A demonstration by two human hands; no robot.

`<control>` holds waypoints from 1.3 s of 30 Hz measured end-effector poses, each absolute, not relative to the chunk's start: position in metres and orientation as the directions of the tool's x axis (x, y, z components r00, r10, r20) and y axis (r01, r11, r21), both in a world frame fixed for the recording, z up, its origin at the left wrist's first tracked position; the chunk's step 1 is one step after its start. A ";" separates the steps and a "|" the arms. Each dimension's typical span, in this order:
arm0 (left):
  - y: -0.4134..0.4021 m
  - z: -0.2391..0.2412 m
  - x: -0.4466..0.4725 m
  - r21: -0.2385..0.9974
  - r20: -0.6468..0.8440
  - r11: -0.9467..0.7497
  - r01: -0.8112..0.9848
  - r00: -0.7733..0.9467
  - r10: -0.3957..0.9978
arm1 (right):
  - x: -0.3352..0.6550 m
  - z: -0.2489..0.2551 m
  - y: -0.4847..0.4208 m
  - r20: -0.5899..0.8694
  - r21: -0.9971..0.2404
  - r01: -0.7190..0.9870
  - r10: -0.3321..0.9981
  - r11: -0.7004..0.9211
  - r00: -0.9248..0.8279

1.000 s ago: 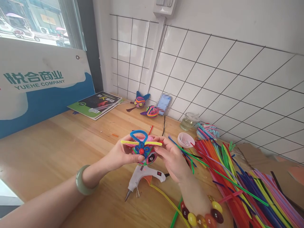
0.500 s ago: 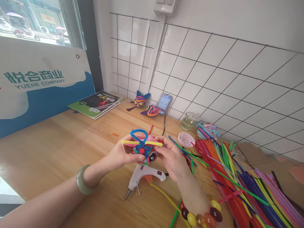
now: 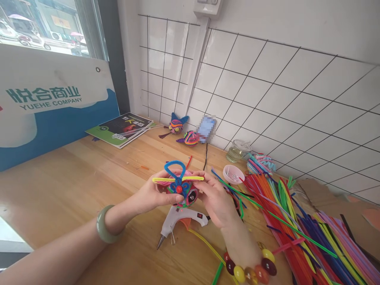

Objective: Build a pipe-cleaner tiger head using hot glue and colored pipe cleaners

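Note:
Between both hands is a colourful pipe-cleaner figure [image 3: 185,200] with a dark button-like eye, a blue loop on top, yellow strips to either side and a small red ball at its middle. My left hand [image 3: 154,192] is closed around its left side, thumb across the front. On its right side, my right hand [image 3: 215,194] grips it with thumb and fingers near the yellow strip. The fingertips behind the figure are hidden. Just below it, a white glue gun [image 3: 181,219] lies on the table, nozzle toward the lower left.
Bundles of coloured pipe cleaners [image 3: 285,213] spread over the right side. Behind them stand a pink bowl [image 3: 233,174], a glass jar [image 3: 236,152] and a phone [image 3: 206,130]. Two finished-looking figures [image 3: 177,123] sit by the wall. Magazines [image 3: 118,130] lie at the back left.
The view has shifted very slightly. Both hands keep their hold on the pipe-cleaner figure, which shows almost no movement.

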State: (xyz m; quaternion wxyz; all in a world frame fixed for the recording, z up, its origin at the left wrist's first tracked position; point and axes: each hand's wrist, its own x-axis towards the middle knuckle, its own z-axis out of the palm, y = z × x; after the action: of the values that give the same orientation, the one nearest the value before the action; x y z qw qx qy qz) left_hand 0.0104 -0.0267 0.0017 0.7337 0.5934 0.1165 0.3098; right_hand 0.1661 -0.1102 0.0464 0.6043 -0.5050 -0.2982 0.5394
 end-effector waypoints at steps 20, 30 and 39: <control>-0.026 -0.001 0.007 0.969 0.125 0.109 -0.223 0.817 0.563 | 0.162 0.043 -0.110 -0.245 -0.905 -0.406 0.939 -0.131 0.243; -0.025 -0.001 0.006 0.979 0.149 0.033 -0.202 0.815 0.560 | 0.161 0.042 -0.109 -0.255 -0.897 -0.420 0.936 -0.136 0.242; -0.018 0.001 0.002 0.941 0.139 0.171 -0.293 0.793 0.593 | 0.178 0.050 -0.114 -0.176 -0.926 -0.362 0.970 -0.106 0.167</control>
State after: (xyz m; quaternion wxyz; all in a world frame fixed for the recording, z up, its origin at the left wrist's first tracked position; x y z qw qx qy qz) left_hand 0.0018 -0.0177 0.0007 0.7539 0.5728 0.1309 0.2938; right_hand 0.1778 -0.1145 0.0503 0.5904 -0.4845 -0.3141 0.5639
